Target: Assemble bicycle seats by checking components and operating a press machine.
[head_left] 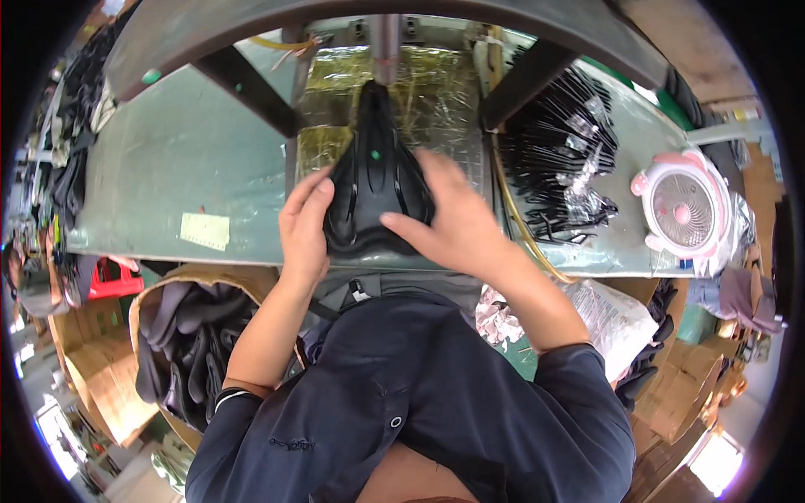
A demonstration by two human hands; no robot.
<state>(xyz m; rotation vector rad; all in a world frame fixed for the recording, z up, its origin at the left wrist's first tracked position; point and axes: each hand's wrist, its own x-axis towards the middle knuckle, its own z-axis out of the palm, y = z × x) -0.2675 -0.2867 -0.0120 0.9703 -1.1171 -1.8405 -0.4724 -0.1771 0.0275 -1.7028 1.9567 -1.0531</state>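
Observation:
A black bicycle saddle (pixel 377 197) lies in front of me, its narrow nose pointing away and its broad rear toward me. A small green dot shows on its middle. My left hand (pixel 305 220) grips the saddle's left edge, fingers and thumb pressed together there. On the other side, my right hand (pixel 459 220) holds the right edge, thumb lying over the rear top; its fingers are somewhat blurred. Under the saddle is a base plate (pixel 453 109) covered in yellowish film. The nose reaches just below a vertical metal rod (pixel 385 46).
A dark curved machine frame (pixel 470 10) with two struts arches above the worktable (pixel 168 151). To the right lie a pile of black thin parts (pixel 558 159) and a pink-white fan (pixel 683 210). A yellowish paper (pixel 205 230) lies left. A carton (pixel 138 314) holds dark saddle covers (pixel 197 335).

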